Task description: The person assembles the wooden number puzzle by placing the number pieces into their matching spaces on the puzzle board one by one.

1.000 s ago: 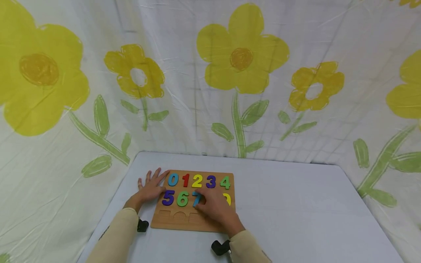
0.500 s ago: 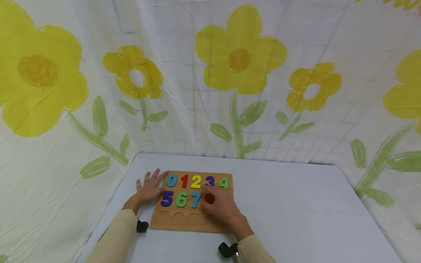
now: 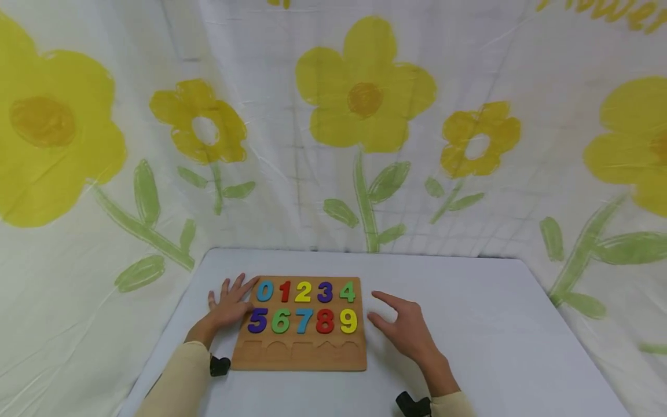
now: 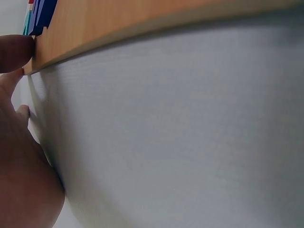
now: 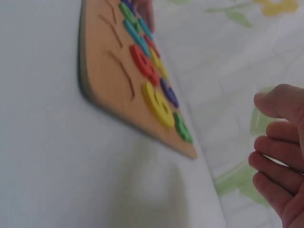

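Note:
A wooden number puzzle board (image 3: pixel 299 363) lies on the white table with coloured digits 0 to 9 seated in two rows. The red 8 (image 3: pixel 325 321) sits between the blue 7 (image 3: pixel 304 320) and the yellow 9 (image 3: pixel 348 321). My left hand (image 3: pixel 227 308) rests at the board's left edge, fingers spread, thumb on the rim near the purple 5 (image 3: pixel 257 319). Just right of the board, my right hand (image 3: pixel 407 328) hovers with thumb and index apart and nothing between them. In the right wrist view its fingers (image 5: pixel 280 152) are loosely bent.
Along the board's near side runs a row of shallow empty outlines (image 3: pixel 302 350). Behind the white table (image 3: pixel 495 336) hangs a cloth printed with yellow flowers (image 3: pixel 365 98). A black wrist camera mount (image 3: pixel 413 403) sits by the right sleeve; another is at the left.
The red 8, held in my right hand half a second ago, now lies in its place on the board. That hand has let go and moved right. My left hand stays put.

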{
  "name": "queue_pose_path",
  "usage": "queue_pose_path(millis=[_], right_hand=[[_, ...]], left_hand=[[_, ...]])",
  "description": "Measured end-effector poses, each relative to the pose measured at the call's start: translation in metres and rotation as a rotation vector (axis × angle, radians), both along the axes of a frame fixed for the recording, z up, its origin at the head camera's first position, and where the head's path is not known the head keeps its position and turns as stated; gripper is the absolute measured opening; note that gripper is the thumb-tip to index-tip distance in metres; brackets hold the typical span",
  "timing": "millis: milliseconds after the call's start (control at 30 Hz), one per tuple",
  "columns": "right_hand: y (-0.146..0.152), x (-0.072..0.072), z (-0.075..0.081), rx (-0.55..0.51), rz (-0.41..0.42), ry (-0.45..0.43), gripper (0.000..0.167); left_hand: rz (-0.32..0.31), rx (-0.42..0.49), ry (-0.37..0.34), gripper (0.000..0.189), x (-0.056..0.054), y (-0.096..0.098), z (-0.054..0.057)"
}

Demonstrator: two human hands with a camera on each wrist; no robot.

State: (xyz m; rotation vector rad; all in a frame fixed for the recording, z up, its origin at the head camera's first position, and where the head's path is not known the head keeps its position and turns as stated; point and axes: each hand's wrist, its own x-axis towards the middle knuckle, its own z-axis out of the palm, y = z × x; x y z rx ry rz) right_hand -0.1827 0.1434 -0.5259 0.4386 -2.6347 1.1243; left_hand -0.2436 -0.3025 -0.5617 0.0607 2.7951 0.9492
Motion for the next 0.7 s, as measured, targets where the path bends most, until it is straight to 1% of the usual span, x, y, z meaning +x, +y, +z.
queue_pose_path(millis=[133, 167, 200, 267, 300, 367, 400, 433, 500, 567, 700], right_hand=[[0.024, 0.004, -0.005, 0.050, -0.029, 0.005, 0.048], [0.029, 0.004, -0.006, 0.062, -0.031, 0.011, 0.048], [0.035, 0.004, -0.006, 0.077, -0.032, 0.023, 0.048], [0.046, 0.003, -0.004, 0.100, -0.031, 0.061, 0.048], [0.052, 0.002, -0.002, 0.110, -0.029, 0.089, 0.048], [0.063, -0.001, 0.004, 0.139, -0.022, 0.157, 0.048], [0.068, -0.003, 0.008, 0.161, -0.018, 0.192, 0.048], [0.073, -0.005, 0.013, 0.183, -0.014, 0.226, 0.048], [0.082, -0.009, 0.024, 0.230, -0.013, 0.288, 0.050], [0.090, -0.013, 0.037, 0.274, -0.028, 0.335, 0.055], [0.100, -0.021, 0.062, 0.325, -0.072, 0.397, 0.069]], left_hand=[[0.009, 0.016, -0.014, 0.083, 0.004, -0.001, 0.005], [0.019, 0.019, -0.009, 0.084, 0.005, -0.001, 0.006], [0.036, 0.020, 0.026, 0.084, 0.005, -0.003, 0.004], [0.049, 0.039, 0.076, 0.084, 0.007, -0.006, 0.006], [0.052, 0.053, 0.120, 0.082, 0.008, -0.009, 0.007], [0.049, 0.084, 0.235, 0.077, 0.011, -0.014, 0.014], [0.043, 0.090, 0.307, 0.074, 0.013, -0.017, 0.017], [0.035, 0.096, 0.341, 0.072, 0.016, -0.020, 0.025], [0.037, 0.087, 0.449, 0.065, 0.023, -0.024, 0.039], [0.058, 0.046, 0.529, 0.061, 0.030, -0.026, 0.058], [0.109, -0.083, 0.636, 0.059, 0.047, -0.025, 0.099]])
